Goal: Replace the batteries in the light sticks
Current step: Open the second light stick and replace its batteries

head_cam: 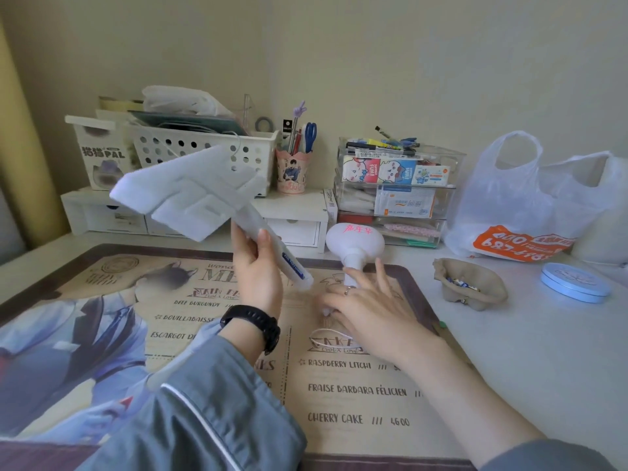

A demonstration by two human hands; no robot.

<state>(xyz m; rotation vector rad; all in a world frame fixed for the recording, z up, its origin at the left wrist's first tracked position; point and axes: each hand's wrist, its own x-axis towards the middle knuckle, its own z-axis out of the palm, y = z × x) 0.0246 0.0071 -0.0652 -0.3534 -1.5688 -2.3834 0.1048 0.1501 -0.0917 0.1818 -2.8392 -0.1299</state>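
My left hand grips the handle of a white light stick with an arrow-shaped head and holds it tilted above the printed desk mat. The handle's lower end points down to the right. A second white light stick, with an oval head and red writing, lies on the mat's far edge. My right hand hovers low over its handle, fingers spread and straight. A small white piece with a thin white strap loop sits at the thumb side of that hand; whether the thumb touches it is unclear.
A beige cloth pouch holding small items lies right of the mat, with a round blue tin beyond it. A plastic bag, clear stacked organiser, pen cup and white basket line the wall.
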